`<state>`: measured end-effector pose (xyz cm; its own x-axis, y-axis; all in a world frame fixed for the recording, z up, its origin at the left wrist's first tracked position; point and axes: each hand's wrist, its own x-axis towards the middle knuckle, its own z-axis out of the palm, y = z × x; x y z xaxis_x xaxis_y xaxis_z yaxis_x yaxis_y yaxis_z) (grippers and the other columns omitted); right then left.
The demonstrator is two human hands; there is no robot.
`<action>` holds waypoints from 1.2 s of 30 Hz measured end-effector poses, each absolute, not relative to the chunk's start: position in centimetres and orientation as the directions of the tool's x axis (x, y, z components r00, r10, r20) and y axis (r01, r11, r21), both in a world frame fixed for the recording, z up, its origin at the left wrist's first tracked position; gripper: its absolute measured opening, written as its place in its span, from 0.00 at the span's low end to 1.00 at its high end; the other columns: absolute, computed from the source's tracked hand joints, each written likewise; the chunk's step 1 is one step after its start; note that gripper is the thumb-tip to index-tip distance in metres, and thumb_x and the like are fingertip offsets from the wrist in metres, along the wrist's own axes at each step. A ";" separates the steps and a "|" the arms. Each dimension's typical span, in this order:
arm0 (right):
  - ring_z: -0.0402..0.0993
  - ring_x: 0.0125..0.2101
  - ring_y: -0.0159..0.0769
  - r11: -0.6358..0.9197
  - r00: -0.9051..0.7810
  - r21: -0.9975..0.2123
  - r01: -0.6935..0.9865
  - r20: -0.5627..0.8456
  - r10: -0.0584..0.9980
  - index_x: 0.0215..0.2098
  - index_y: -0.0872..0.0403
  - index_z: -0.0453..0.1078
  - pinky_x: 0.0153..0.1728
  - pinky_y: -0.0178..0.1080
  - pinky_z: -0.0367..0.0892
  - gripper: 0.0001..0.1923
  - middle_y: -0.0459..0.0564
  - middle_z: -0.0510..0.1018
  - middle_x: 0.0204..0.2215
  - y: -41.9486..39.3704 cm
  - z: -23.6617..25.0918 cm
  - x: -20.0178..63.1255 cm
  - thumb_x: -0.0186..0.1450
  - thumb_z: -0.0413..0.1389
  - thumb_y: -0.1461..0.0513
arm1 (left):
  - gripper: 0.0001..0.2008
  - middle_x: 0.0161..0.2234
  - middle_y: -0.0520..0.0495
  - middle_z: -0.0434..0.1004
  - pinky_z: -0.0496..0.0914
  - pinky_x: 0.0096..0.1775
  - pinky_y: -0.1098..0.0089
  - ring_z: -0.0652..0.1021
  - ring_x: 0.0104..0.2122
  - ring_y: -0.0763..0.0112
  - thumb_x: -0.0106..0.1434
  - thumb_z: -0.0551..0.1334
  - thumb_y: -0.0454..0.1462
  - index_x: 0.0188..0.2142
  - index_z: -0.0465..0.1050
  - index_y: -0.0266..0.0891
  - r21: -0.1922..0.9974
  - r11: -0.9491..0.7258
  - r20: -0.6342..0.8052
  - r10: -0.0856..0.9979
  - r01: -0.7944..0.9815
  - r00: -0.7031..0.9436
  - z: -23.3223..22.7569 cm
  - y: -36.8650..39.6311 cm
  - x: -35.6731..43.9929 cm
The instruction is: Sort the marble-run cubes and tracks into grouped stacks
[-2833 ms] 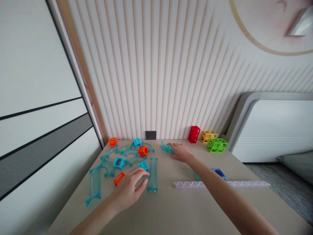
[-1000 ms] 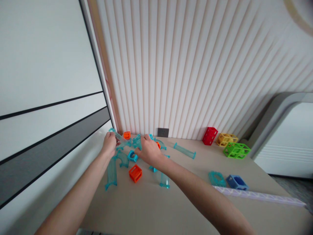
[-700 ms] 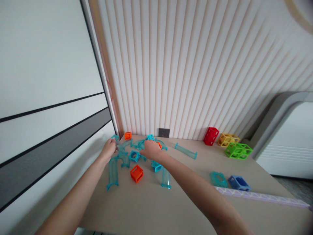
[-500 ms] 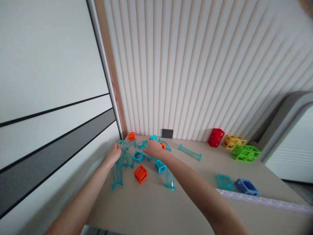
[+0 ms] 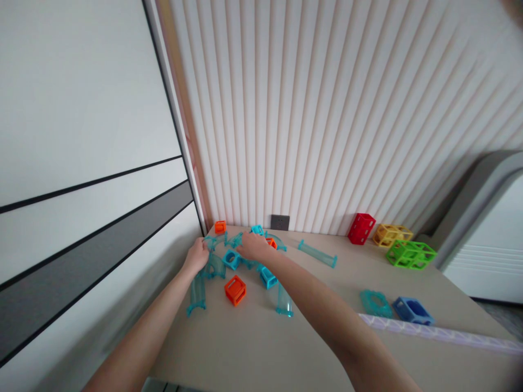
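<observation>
My left hand [image 5: 198, 254] is closed on a translucent teal track piece [image 5: 210, 242] at the table's left side. My right hand [image 5: 253, 246] has its fingers closed on a second, curved teal track piece [image 5: 235, 240]; its grip is partly hidden. Between and below the hands lie a curved teal track [image 5: 216, 265], a blue cube frame [image 5: 231, 259] and another blue cube frame [image 5: 268, 276]. An orange cube frame [image 5: 235, 290] sits nearer me. A straight teal chute [image 5: 198, 294] lies below my left hand, another chute [image 5: 284, 300] beside my right forearm.
A long teal chute [image 5: 317, 253] lies right of the hands. Farther right stand red [image 5: 362, 228], yellow [image 5: 392, 235] and green [image 5: 411, 255] block frames. A teal ring plate [image 5: 376, 303], a blue frame [image 5: 412, 311] and a purple strip [image 5: 439, 333] lie at the right. The cabinet [image 5: 155, 261] borders the left.
My left hand has moved slightly right with its track piece. My right hand has shifted a little left, and the curved piece at its fingers has changed its tilt.
</observation>
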<state>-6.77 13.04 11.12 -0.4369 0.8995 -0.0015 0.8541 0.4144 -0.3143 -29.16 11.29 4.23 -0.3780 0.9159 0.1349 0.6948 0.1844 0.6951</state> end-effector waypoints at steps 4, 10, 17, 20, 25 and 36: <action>0.79 0.49 0.54 0.402 -0.421 -0.306 0.863 0.005 0.907 0.50 0.58 0.73 0.44 0.49 0.74 0.16 0.66 0.81 0.49 12.9 11.4 -6.6 0.66 0.54 0.60 | 0.14 0.45 0.33 0.81 0.70 0.50 0.58 0.81 0.49 0.47 0.67 0.56 0.36 0.51 0.69 0.36 0.638 0.129 0.181 0.933 0.760 -0.310 4.0 11.1 -28.6; 0.79 0.49 0.53 0.361 -0.382 -0.328 0.873 0.001 0.924 0.55 0.58 0.68 0.45 0.48 0.73 0.19 0.65 0.81 0.48 12.8 12.0 -6.1 0.68 0.51 0.59 | 0.23 0.53 0.34 0.77 0.67 0.56 0.59 0.76 0.55 0.51 0.62 0.60 0.32 0.58 0.65 0.36 0.548 0.031 0.234 0.954 0.836 -0.189 3.6 10.3 -27.5; 0.78 0.51 0.51 0.269 -0.284 -0.392 0.880 0.023 0.959 0.60 0.56 0.64 0.46 0.45 0.71 0.23 0.63 0.80 0.49 14.1 12.7 -3.9 0.71 0.50 0.55 | 0.30 0.52 0.30 0.73 0.70 0.53 0.56 0.79 0.50 0.48 0.63 0.60 0.33 0.64 0.59 0.33 0.461 0.036 0.232 0.959 0.887 -0.160 4.0 9.1 -26.8; 0.77 0.51 0.51 0.180 -0.194 -0.414 0.892 0.007 0.981 0.58 0.55 0.67 0.47 0.44 0.71 0.21 0.61 0.80 0.49 15.6 12.8 -1.0 0.71 0.51 0.54 | 0.30 0.52 0.31 0.73 0.71 0.52 0.55 0.79 0.49 0.47 0.63 0.61 0.35 0.65 0.59 0.34 0.438 0.050 0.233 0.958 0.898 -0.167 4.1 8.7 -26.6; 0.76 0.49 0.44 0.035 -0.068 -0.443 0.896 -0.058 0.996 0.56 0.55 0.69 0.49 0.49 0.73 0.17 0.56 0.75 0.53 17.4 11.7 3.9 0.72 0.56 0.55 | 0.28 0.52 0.31 0.71 0.71 0.51 0.54 0.79 0.48 0.47 0.65 0.59 0.36 0.64 0.60 0.35 0.414 0.050 0.264 0.949 0.909 -0.172 4.3 8.2 -26.5; 0.76 0.47 0.43 -0.096 -0.083 -0.501 0.860 -0.324 0.943 0.56 0.54 0.69 0.47 0.49 0.75 0.17 0.54 0.74 0.53 16.5 7.9 4.7 0.71 0.58 0.56 | 0.20 0.51 0.33 0.73 0.66 0.59 0.56 0.74 0.54 0.50 0.66 0.55 0.38 0.56 0.67 0.34 0.367 -0.042 0.402 0.908 0.929 -0.118 5.3 5.8 -27.3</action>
